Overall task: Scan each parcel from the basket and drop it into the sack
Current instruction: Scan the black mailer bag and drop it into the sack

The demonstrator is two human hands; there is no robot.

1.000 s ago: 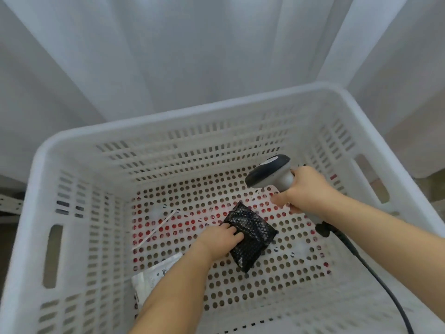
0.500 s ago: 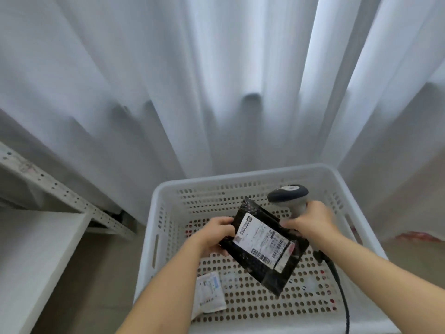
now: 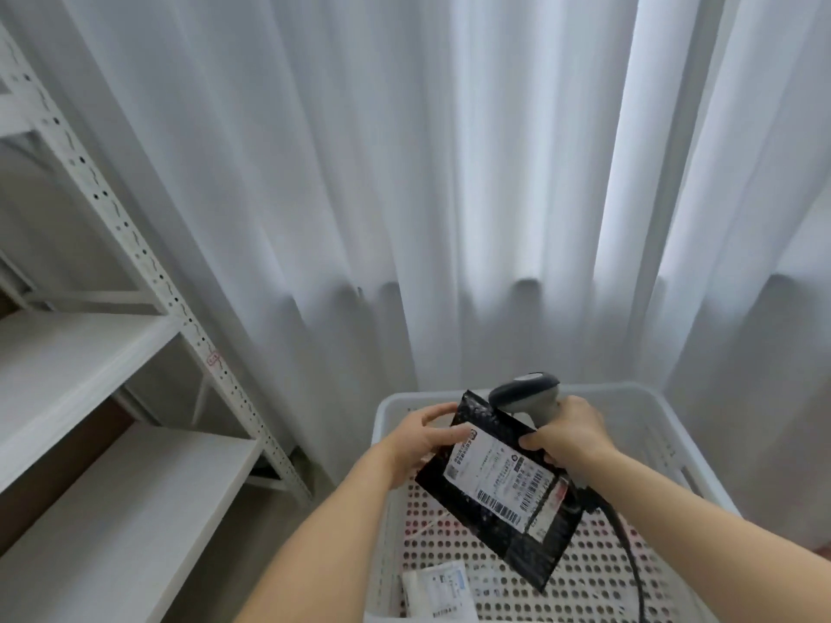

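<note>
Risks, near to far. White parcel (image 3: 438,591) lies flat on basket (image 3: 701,456) floor near the front edge, not yet handled; label details too blurred to read. Black parcel (image 3: 503,483) is held above the basket, label up, tilted w/ its lower corner toward the floor. It is soft film: it may sag or slip if the pinch loosens, and a creased label may give a misread.

Left hand (image 3: 416,447) grips the parcel's upper-left edge, thumb on top by the label. Right hand (image 3: 569,436) is closed round the scanner (image 3: 524,388) grip, and its fingers also pinch the parcel's upper-right edge. Likely fault: scanner head points over the parcel top, not at the barcode, so no read w/o re-aiming. Cable (image 3: 629,546) hangs beside the parcel; snag possible. Sack not in view; drop direction can't be judged.
</note>
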